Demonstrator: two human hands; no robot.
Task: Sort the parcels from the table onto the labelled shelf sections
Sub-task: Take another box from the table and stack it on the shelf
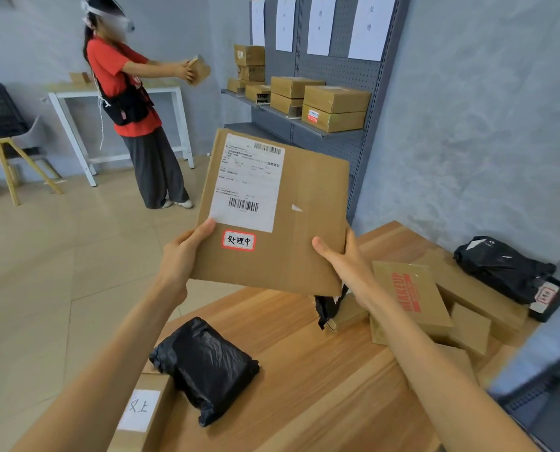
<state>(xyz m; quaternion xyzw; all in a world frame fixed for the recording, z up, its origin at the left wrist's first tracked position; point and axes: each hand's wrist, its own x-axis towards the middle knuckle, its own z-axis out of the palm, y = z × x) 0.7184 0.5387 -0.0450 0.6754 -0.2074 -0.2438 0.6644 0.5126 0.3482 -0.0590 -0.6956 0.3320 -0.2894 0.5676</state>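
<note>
The pegboard shelf (308, 125) at upper centre already carries several stacked cardboard boxes (335, 107) under its paper labels (371, 26), so sorting looks well begun. On the wooden table (304, 380) across the lower frame, much remains: a heap of brown parcels (412, 298) at right, a black bag (503, 269) at far right, and a black poly parcel (205, 367) at lower centre. At centre, a flat cardboard parcel (301, 223) with a red-bordered sticker (239, 240) is raised, left hand (182, 256) and right hand (344, 256) gripping its lower corners.
</note>
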